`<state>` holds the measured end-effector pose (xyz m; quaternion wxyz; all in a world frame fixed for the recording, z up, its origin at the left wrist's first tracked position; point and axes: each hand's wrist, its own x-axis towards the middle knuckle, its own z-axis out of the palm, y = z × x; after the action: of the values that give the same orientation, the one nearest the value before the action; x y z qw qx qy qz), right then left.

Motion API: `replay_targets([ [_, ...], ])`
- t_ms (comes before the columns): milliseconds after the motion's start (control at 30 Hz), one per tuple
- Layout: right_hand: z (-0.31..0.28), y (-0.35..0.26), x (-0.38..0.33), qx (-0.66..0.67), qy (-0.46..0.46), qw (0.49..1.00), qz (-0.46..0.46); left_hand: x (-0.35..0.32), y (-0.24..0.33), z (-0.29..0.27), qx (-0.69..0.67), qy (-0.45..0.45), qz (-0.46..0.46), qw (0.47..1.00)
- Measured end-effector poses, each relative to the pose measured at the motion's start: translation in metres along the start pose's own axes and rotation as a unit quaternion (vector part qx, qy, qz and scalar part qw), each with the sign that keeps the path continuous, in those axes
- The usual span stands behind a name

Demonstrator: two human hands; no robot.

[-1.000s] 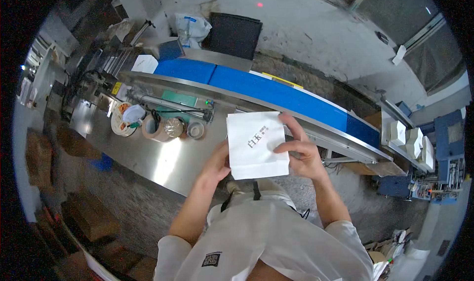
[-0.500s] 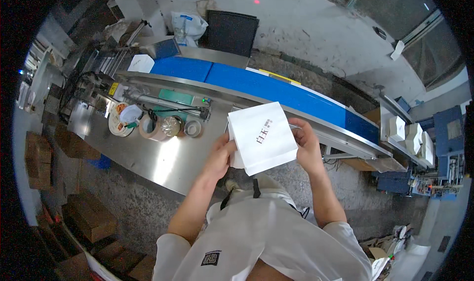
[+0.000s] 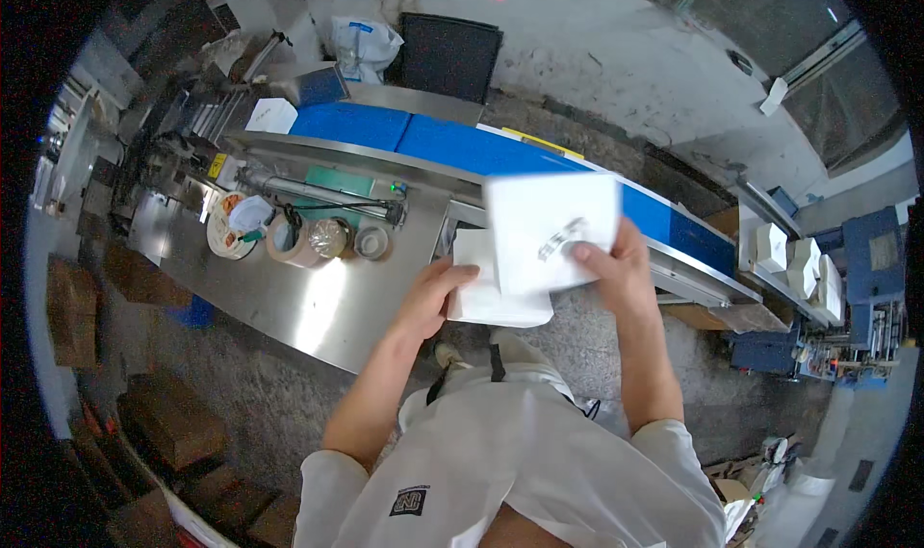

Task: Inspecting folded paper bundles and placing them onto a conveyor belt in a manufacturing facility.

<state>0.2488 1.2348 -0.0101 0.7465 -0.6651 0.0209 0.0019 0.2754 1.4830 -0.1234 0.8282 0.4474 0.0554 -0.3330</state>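
My left hand [image 3: 426, 298] grips the left edge of a stack of white square paper pieces [image 3: 500, 309], its thumb on top. A white paper piece with dark printing [image 3: 525, 206] is pinched at its lower right corner in my right hand [image 3: 621, 269], thumb over the front. This printed piece is smeared by motion and covers the right upper part of the stack. How many layers it has, I cannot tell. Both are in front of my body, at the near side of the conveyor.
A blue conveyor belt [image 3: 452, 153] crosses behind my hands, with a white packet [image 3: 271, 115] at its left end. Tape rolls [image 3: 289, 240] and a plate [image 3: 223, 230] stand on the steel table [image 3: 279, 303]. More white packets [image 3: 804, 264] sit at the right; cardboard boxes [image 3: 173, 423] lie lower left.
The printed piece has come away from the stack, moving up and to the right in my right hand. The stack beneath now shows, still in my left hand.
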Motion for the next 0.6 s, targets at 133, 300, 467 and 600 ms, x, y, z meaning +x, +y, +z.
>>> replay_targets([
  [133,-0.001,-0.007,-0.001,-0.097,-0.013,0.969,-0.226,-0.004,-0.008,0.001,-0.052,0.002,-0.042,0.998],
  [300,-0.011,0.022,0.002,-0.314,-0.118,0.89,-0.31,-0.008,-0.011,0.009,-0.048,-0.085,0.039,0.994],
  [467,-0.008,0.029,-0.001,-0.297,-0.065,0.901,-0.311,-0.005,-0.009,0.008,-0.102,-0.093,-0.008,0.99],
  [600,-0.007,0.036,-0.001,-0.311,-0.042,0.901,-0.299,0.005,-0.016,-0.002,-0.109,-0.105,-0.027,0.988],
])
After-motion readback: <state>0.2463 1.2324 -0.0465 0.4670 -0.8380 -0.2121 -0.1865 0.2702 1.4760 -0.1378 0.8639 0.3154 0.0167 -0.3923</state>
